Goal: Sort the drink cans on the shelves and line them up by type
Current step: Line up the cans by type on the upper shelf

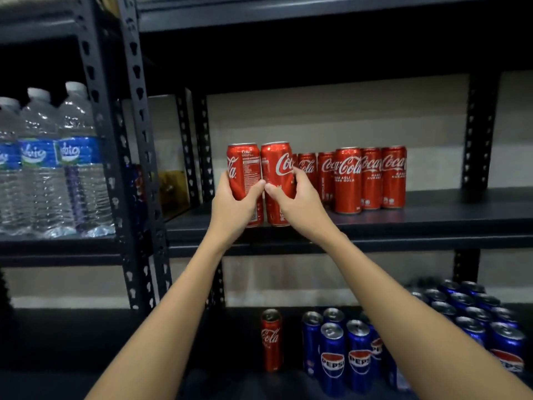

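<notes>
On the middle shelf (432,217), left hand (230,206) grips one Coke can (242,168), right hand (300,200) grips another (277,168), side by side at the front edge. Best slide both back upright, logos forward, snug against the Coke row (372,177).
</notes>
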